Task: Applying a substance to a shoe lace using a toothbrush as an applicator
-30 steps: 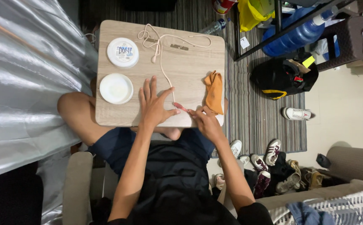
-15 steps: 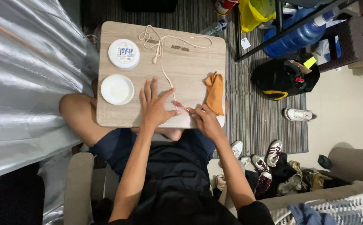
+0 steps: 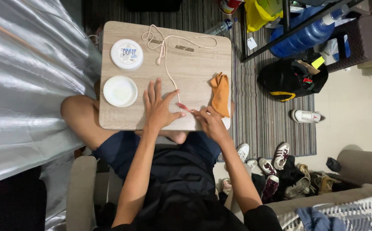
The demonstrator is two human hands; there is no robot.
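A small light-wood lap table (image 3: 194, 64) with rounded corners sat over the person's crossed legs, on a grey striped rug (image 3: 254, 107) beside a silvery curtain (image 3: 28, 85); a black backpack (image 3: 290, 79), a blue water jug (image 3: 303, 34) and scattered shoes (image 3: 280, 158) lay to the right. The left hand (image 3: 159, 107) rested flat on the table near its front edge, fingers spread open. The right hand (image 3: 209, 122) pinched a thin pink stick-like tool (image 3: 184, 107), too small to identify, whose tip lay just beside the left thumb. A cream cord (image 3: 166, 51) looped across the far side of the table and trailed toward the hands. An orange cloth (image 3: 220, 92) lay crumpled near the right edge. At the left stood a round white lid (image 3: 127, 54) with a blue printed label, and nearer, an open round white tub (image 3: 120, 91)
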